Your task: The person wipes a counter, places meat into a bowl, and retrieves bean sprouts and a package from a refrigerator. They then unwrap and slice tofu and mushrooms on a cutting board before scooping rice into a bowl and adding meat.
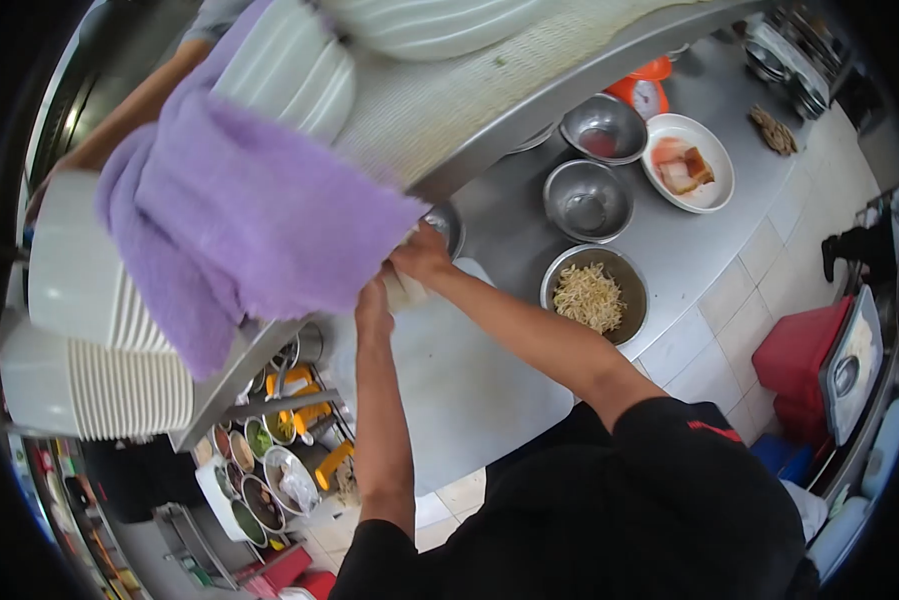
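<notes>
Both my arms reach forward to the edge of a raised shelf, where a purple towel [259, 215] hangs down. My left hand [374, 303] is at the towel's lower corner, its fingers hidden behind the cloth. Close beside it, my right hand [424, 252] looks closed, its fingertips partly covered. Between the two hands shows a pale, blocky thing [404, 290] that I cannot make out. Below them lies a white cutting board [469, 385]. A metal bowl [447, 228] is partly hidden behind my right hand.
Stacked white bowls [129, 390] and plates [289, 75] crowd the shelf [449, 115]. On the steel counter [694, 255] are a bowl of bean sprouts [589, 297], metal bowls [587, 202], a dish of meat [687, 165] and an orange scale [646, 97]. Another person's arm [134, 110] reaches in at upper left.
</notes>
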Tool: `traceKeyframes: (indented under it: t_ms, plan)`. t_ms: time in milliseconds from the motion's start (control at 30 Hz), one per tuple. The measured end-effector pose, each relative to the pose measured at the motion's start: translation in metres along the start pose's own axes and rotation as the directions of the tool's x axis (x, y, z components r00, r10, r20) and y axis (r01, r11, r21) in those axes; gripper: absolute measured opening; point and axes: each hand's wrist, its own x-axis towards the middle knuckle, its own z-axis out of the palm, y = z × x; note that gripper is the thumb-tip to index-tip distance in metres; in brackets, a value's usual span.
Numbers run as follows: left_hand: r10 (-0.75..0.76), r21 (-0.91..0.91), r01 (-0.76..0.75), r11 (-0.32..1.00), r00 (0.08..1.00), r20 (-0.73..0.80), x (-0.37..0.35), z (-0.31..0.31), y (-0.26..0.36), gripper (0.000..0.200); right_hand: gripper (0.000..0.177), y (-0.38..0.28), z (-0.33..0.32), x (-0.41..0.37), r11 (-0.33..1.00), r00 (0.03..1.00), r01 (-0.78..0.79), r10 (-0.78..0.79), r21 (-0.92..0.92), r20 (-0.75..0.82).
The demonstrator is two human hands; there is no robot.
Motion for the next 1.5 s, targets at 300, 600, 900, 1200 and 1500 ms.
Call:
traceKeyframes:
  t_ms: [300,600,900,1200,1500]
  plan:
    - [0.023,0.569,-0.115,0.814,0.986,0.167,0.063,0.035,-0.033,0.034,0.062,0.013,-0.026,0.050,0.945,0.948,-0.314,0.318,-0.092,0.025]
    - [-0.350,0.357,0.349,0.866,0.935,-0.063,0.043,0.000,-0.028,0.028,0.044,-0.013,-0.171,-0.109,0.792,0.741,0.354,-0.562,-0.497,-0.368]
    - [-0.187,0.002,0.189,0.982,0.974,-0.128,0.110,-0.079,-0.078,0.020,0.025,0.105,-0.293,-0.170,0.846,0.945,-0.212,0.050,-0.489,-0.323]
    - [0.158,-0.068,-0.172,0.983,0.972,-0.173,0.003,-0.131,-0.056,0.023,0.021,0.092,-0.219,-0.146,0.955,0.995,-0.018,-0.011,-0.295,-0.096]
    - [0.628,0.768,0.400,0.501,0.442,-0.640,-0.253,-0.227,-0.035,0.027,0.032,0.072,-0.130,-0.093,0.772,0.909,0.267,-0.401,-0.576,-0.115]
